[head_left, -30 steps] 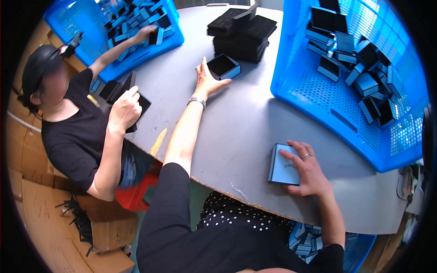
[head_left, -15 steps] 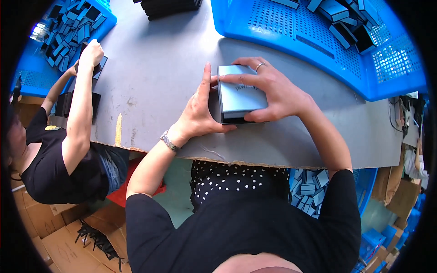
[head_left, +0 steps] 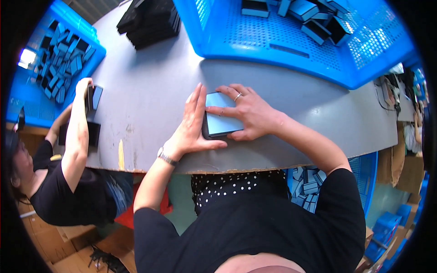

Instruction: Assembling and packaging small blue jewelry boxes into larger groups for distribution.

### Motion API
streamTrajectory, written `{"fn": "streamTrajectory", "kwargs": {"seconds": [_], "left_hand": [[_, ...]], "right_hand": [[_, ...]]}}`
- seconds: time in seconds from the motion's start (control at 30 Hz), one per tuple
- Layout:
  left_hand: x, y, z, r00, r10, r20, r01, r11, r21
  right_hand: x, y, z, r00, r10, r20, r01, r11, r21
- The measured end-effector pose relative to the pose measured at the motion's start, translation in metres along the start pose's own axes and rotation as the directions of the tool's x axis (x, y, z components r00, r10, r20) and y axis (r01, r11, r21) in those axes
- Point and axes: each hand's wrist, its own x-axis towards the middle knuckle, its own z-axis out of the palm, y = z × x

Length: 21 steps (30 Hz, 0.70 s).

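A box (head_left: 222, 123) with a light blue top and black edges lies flat on the grey table in front of me. My right hand (head_left: 252, 113) spans it from the right, its index finger across the top and its thumb at the near edge. Along the box's left side stands my left hand (head_left: 192, 125), fingers stretched out straight and the thumb reaching along the near side. The fingers of the right hand partly cover the top.
A large blue perforated crate (head_left: 277, 57) with boxes stands at the far right, beside a stack of black pieces (head_left: 150, 25). At left, a co-worker's hand (head_left: 84, 86) holds a box near another blue crate (head_left: 95, 57). More boxes (head_left: 310, 184) lie below the table edge.
The view has shifted, so the table and box sit lower in the picture. Less of the box's dark side shows under its blue top. Both my hands stay around it.
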Motion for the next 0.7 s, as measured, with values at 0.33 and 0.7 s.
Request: {"fn": "streamTrajectory", "kwargs": {"seconds": [0.33,0.7], "left_hand": [[-0.074,-0.017,-0.025,0.754,-0.513,-0.411,0.523,0.847,-0.096],[-0.062,-0.022,-0.024,0.779,-0.41,-0.475,0.462,0.887,-0.007]], "right_hand": [[-0.051,0.103,-0.103,0.877,0.442,-0.186,-0.476,0.851,-0.223],[0.09,0.312,-0.031,0.856,0.325,-0.403,-0.488,0.766,-0.419]]}}
